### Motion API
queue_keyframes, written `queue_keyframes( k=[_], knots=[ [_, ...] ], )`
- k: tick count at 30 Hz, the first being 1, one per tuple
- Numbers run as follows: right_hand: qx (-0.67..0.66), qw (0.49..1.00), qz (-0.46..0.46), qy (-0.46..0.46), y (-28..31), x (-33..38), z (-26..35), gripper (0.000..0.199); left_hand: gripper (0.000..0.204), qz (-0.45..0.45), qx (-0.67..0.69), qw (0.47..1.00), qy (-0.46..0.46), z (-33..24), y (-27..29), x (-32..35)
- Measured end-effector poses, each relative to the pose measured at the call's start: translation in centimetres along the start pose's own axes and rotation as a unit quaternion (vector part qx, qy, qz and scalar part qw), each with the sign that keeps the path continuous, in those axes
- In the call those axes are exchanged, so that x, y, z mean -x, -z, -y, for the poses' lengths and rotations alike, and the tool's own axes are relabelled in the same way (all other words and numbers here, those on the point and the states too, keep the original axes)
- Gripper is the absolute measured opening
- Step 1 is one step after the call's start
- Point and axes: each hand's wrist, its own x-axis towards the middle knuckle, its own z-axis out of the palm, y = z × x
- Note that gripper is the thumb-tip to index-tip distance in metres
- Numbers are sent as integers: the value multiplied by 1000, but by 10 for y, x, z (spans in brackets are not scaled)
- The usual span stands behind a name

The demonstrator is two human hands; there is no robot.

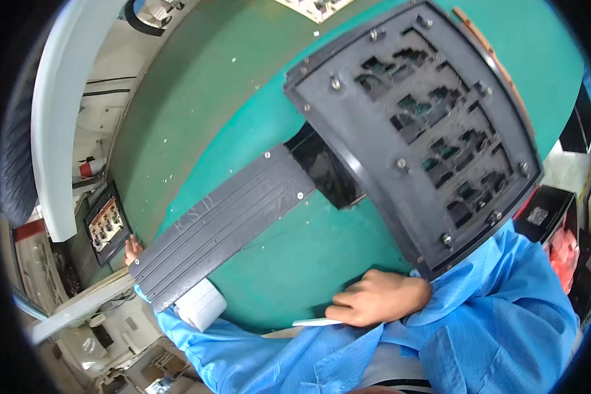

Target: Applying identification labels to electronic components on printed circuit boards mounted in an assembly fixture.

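Observation:
My left hand (133,249) reaches far out to the left, its wrist hidden behind a black slatted bar. Its fingers are closed at the near corner of a black-framed tray (103,226) that bears several small pale circuit boards. My right hand (382,298) rests on the green mat at the front, fingers curled in. From under them a slim white strip (314,322) sticks out to the left; its kind is not clear. Above this hand stands a large black fixture plate (400,163) with rows of irregular cutouts and several screws.
The black slatted bar (226,226) runs from the fixture to the lower left, over the green mat (289,269). A white roll (201,305) sits by its lower end. Pale boards (315,8) lie at the far edge. Black boxes (544,211) and a red bag (564,257) are at right.

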Motion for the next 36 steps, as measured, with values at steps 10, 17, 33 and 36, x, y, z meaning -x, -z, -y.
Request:
queue_keyframes(
  k=[10, 17, 33, 36],
  knots=[
    [-13, 1000, -10, -5, -3, 2, -2, 13, 43, 93, -334, 935, 68, -74, 3, -28],
    [-64, 998, -21, 14, -3, 2, -4, 14, 43, 265, -200, 938, 97, -105, 21, -35],
    [-135, 990, 31, -2, 0, 5, -5, 17, 21, 481, 343, 806, 28, -275, 81, 491],
    [-135, 990, 40, 12, 13, 8, -3, 17, 28, 484, 386, 785, 16, -259, 73, 560]
  ],
)
